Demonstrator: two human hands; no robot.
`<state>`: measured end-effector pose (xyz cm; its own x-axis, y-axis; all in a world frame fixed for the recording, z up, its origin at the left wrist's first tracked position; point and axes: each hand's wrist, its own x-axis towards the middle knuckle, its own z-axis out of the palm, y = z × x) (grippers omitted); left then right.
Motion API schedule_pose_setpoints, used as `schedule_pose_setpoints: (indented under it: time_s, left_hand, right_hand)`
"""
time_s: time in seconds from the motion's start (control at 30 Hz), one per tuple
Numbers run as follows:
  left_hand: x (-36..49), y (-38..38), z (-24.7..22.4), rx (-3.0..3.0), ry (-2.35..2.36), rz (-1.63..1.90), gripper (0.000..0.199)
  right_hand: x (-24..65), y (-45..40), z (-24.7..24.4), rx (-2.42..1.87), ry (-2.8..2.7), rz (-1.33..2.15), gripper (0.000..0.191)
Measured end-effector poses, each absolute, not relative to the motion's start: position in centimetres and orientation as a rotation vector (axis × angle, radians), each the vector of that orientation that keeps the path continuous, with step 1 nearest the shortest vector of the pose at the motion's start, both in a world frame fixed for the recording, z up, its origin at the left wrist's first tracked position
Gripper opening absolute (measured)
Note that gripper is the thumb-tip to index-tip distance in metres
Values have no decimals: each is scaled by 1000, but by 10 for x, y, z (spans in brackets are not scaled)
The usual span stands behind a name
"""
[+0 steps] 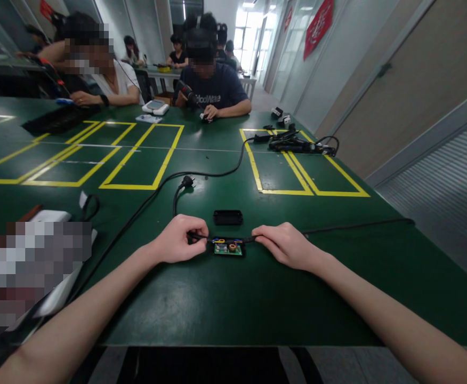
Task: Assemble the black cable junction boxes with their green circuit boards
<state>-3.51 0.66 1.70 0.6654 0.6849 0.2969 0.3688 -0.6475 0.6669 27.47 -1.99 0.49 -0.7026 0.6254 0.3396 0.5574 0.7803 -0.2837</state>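
Between my hands on the green table lies a small green circuit board (228,249) in a shallow black casing, with a copper coil and yellow and blue wires showing. My left hand (183,239) pinches the black cable at the casing's left end. On the other side, my right hand (283,245) pinches the black cable (248,239) where it leaves the casing's right end. Just behind the board sits a black plastic cover (227,217), its hollow side up. A black power plug (187,182) on a cord rests behind my left hand.
A long black cord (217,174) crosses the green table (233,309) to a heap of black cables and adapters (297,143) at the back right. Yellow tape rectangles (129,187) mark the surface. Across the table a person (213,88) holds a power screwdriver; another person (117,80) leans at the left.
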Motion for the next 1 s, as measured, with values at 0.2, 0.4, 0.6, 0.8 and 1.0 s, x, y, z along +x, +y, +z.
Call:
schedule_pose_setpoints:
  time_s: [0.2,0.4,0.6,0.8,1.0]
  left_hand:
    - [-33,7,11,2326,848,682,13]
    - [-33,9,6,2346,908,664,12]
    - [-34,10,3,2362,892,675,12]
    - [-35,11,4,2398,888,677,14]
    - [-36,11,3,2414,883,712,16]
  right_hand:
    - [275,-18,6,-956,-2584,290,35]
    - [275,-15,6,-979,-2563,361,34]
    - [278,-14,6,-1018,-2522,436,26]
    - [280,-12,4,-1023,-2499,444,22]
    - [281,-11,4,-1004,-2483,457,22]
